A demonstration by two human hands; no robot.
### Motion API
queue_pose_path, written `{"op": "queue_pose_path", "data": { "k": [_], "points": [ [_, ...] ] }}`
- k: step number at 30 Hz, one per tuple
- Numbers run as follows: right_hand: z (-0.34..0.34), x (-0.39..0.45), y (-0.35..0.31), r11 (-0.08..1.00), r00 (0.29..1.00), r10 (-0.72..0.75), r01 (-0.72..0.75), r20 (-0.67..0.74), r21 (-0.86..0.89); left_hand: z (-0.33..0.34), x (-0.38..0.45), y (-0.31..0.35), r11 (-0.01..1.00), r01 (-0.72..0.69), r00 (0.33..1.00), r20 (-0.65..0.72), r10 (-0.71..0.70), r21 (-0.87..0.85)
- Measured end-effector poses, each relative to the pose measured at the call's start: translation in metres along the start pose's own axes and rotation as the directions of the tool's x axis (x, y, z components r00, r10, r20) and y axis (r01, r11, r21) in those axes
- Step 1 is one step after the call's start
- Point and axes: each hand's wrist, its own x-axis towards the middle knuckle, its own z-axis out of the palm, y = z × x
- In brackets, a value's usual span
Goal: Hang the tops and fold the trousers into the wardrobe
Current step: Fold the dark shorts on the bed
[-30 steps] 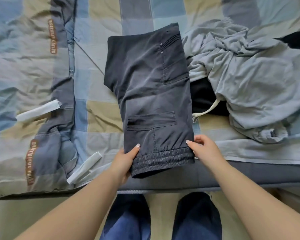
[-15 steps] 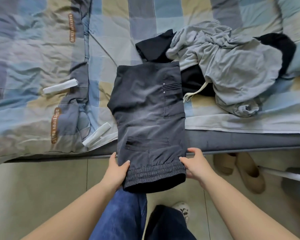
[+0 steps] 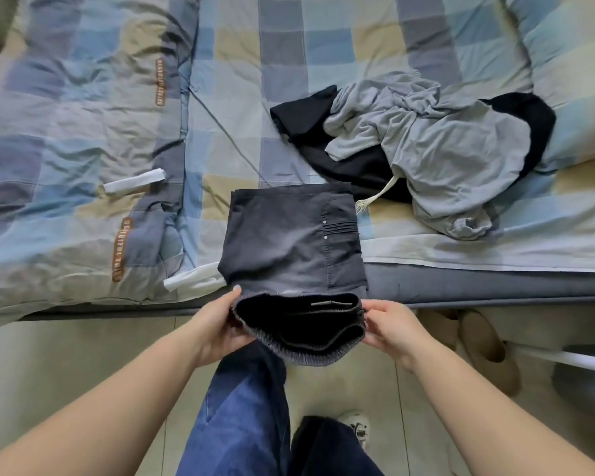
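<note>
The folded dark grey trousers (image 3: 289, 242) lie half on the bed's near edge, their ribbed cuff end lifted off the mattress toward me. My left hand (image 3: 217, 321) grips the cuff end on its left side. My right hand (image 3: 390, 326) pinches the same end on its right side. Behind them on the bed lies a crumpled light grey garment (image 3: 440, 146) with a white drawstring, on top of a black garment (image 3: 310, 115).
The bed carries a checked blue, grey and beige quilt (image 3: 76, 139) bunched at the left, and a pillow (image 3: 571, 63) at the far right. A pair of tan shoes (image 3: 485, 341) sits on the tiled floor under the bed edge at right. My legs in blue jeans (image 3: 244, 413) are below.
I have stepped back from the bed. The folded trousers have slid toward me over the mattress edge, and both hands now hold the cuff end lifted off it.
</note>
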Motion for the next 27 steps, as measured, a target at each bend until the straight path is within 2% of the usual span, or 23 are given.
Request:
{"op": "queue_pose_path", "data": {
  "k": [4,7,10,13,15,17,20,24,27],
  "points": [
    [0.008,0.024,-0.032,0.994,0.993,-0.106,0.108,-0.059,0.033,0.011,0.026,0.044,0.987,-0.035,0.999,-0.001,0.036,-0.16],
    [0.017,0.052,-0.055,0.994,0.983,-0.106,0.107,-0.149,0.001,0.019,0.047,0.073,0.989,-0.047,0.998,0.035,0.052,-0.138],
    [0.022,0.081,-0.076,0.963,0.94,-0.185,0.114,-0.286,-0.246,0.023,0.075,0.095,0.993,-0.095,0.995,0.016,0.094,0.07],
    [0.029,0.102,-0.097,0.901,0.89,-0.247,0.064,-0.385,-0.43,0.026,0.105,0.114,0.93,-0.114,0.987,-0.063,0.145,0.35],
    [0.031,0.121,-0.11,0.876,0.866,-0.274,0.046,-0.419,-0.48,0.024,0.132,0.13,0.771,-0.182,0.949,-0.095,0.3,0.611],
    [0.03,0.144,-0.12,0.847,0.871,-0.297,0.051,-0.392,-0.53,0.023,0.157,0.143,0.574,-0.234,0.888,-0.068,0.455,0.785],
    [0.027,0.187,-0.132,0.799,0.888,-0.29,0.019,-0.358,-0.6,0.024,0.199,0.158,0.448,-0.248,0.852,-0.026,0.523,0.859],
    [0.022,0.254,-0.141,0.768,0.852,-0.351,0.025,-0.388,-0.64,0.029,0.252,0.174,0.461,-0.295,0.813,-0.033,0.581,0.837],
    [0.021,0.299,-0.136,0.779,0.838,-0.378,0.059,-0.393,-0.624,0.028,0.287,0.174,0.455,-0.233,0.799,-0.097,0.593,0.859]
  ]
}}
